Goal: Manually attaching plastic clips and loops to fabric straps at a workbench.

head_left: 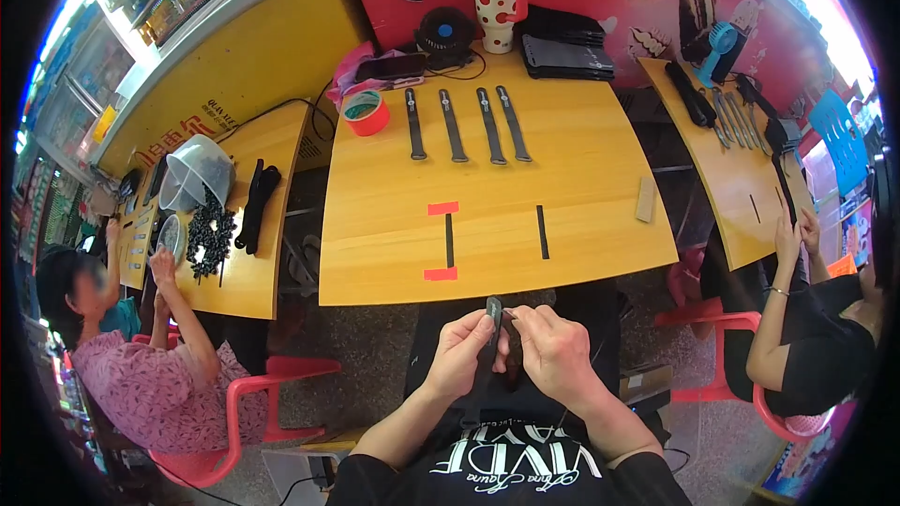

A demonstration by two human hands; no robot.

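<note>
My left hand [462, 352] is closed around a dark strap [494, 313] with a rounded tip, held over my lap just off the table's front edge. Close beside it, my right hand [553, 349] has its fingers pinched together at the strap's side; a thin dark bit shows at the fingertips, too small to name. On the wooden table [394, 225] ahead, several similar dark straps [453, 126] lie in a row. Nearer me are two black strips [542, 231] stuck or lying flat, the left one between two pieces of red tape [442, 208].
A red tape roll [366, 114], phone [390, 67], small black fan [444, 35], dotted tumbler [497, 9] and black stack [567, 54] line the back. A tan block [645, 200] lies right. Co-workers sit at side tables; the left one has a clear tub [199, 173] and black pieces [210, 236].
</note>
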